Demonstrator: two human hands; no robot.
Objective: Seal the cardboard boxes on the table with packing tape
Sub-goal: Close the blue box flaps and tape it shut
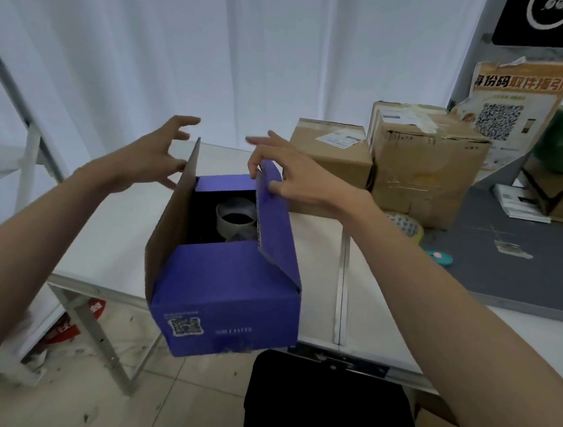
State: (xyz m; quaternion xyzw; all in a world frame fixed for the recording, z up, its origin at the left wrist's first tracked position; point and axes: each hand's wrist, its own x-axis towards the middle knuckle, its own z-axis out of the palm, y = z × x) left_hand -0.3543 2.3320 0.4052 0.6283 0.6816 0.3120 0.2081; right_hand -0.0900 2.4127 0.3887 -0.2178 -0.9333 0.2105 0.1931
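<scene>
At the near edge of the white folding table (104,258) stands a purple cardboard box (230,298) with a printed code on its front wall, its corner jutting past the table edge and its top open. Inside it sits a roll of clear packing tape (236,222) against a dark interior. The right hand (294,176) pinches the upper edge of the box's right-hand purple flap (272,219) between thumb and fingers, the flap standing tilted inward over the opening. The left hand (151,159) has its fingers spread and slightly bent beside the upright brown-backed left flap (177,210); whether it touches the flap cannot be told. Farther back on the right, two brown cardboard boxes (425,165) with shipping labels stand touching each other, and just before them a printed tape roll (406,225) lies at the edge of a grey mat (525,271).
</scene>
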